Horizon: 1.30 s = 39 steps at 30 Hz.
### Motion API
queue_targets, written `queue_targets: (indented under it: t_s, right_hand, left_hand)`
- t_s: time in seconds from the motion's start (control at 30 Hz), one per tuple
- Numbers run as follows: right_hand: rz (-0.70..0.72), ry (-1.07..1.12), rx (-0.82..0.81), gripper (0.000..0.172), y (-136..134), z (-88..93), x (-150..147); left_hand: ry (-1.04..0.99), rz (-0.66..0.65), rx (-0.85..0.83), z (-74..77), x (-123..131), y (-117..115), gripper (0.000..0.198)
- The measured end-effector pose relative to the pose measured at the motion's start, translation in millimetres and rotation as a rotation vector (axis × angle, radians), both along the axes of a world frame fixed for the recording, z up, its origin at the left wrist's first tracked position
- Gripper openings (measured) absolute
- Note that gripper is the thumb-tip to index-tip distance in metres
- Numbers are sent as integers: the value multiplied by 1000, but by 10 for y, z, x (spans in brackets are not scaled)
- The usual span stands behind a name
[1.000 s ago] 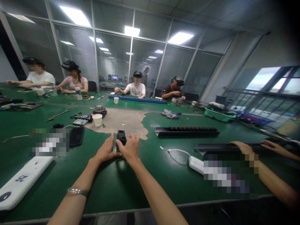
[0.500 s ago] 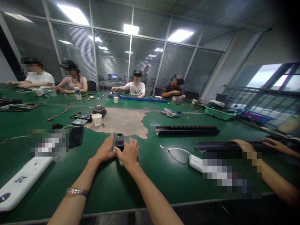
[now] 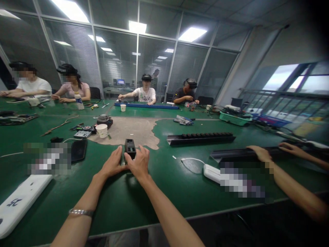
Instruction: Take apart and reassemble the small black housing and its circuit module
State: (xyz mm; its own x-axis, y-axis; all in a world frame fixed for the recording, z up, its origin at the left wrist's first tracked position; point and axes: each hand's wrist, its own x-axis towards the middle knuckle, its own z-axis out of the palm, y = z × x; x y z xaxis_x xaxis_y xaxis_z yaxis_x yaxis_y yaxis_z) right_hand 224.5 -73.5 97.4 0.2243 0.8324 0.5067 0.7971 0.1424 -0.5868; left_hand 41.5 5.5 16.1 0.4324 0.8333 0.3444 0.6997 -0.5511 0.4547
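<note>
As the fingertips of the left hand (image 3: 113,165) and the right hand (image 3: 140,164) press in from either side, the block (image 3: 130,148) stands upright between them. Its foot rests on the table (image 3: 123,206), well in from the near edge and just short of the bare tan patch (image 3: 133,132) in the green mat. Half a second ago the block sat lower in the same pinch, with a lighter, bluish face toward the camera. Now that face is turned away and a dark end with two small square openings shows, much as it did a second ago. By my judgement the block is being rolled back and forth in an unbroken grip, neither released nor set aside. The whole view has also slid a little leftward, which is the head moving and not the things on the table. No lettering can be read on the block. A bracelet (image 3: 81,212) circles the left wrist. Beyond the left hand are a plain white cup (image 3: 102,130) and a dark pouch (image 3: 78,150). At the near left corner a white case (image 3: 15,202) bears dark marks like "JC", though I cannot be sure of them. The bottle (image 3: 79,101) toward the far left edge has a blue label too small to read. To the right, a co-worker's hand (image 3: 259,152) rests on a black rail (image 3: 231,155).
</note>
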Motion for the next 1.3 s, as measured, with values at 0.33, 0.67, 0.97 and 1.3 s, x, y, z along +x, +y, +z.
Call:
queue_targets:
  t_s: [0.33, 0.67, 0.97, 1.3]
  right_hand:
    - [-129, -64, -16, 40, 13, -171, 786]
    - [-142, -140, -146, 44, -5, -369, 854]
    - [-164, -144, -111, 63, -32, -427, 872]
    - [-144, -73, -88, 42, -29, -367, 849]
  left_hand:
    - [90, 10, -13, 110, 12, -42, 106]
    - [66, 0, 21, 115, 17, -56, 100]
    - [80, 24, -13, 142, 46, -76, 102]
    - [74, 10, 6, 105, 18, -60, 102]
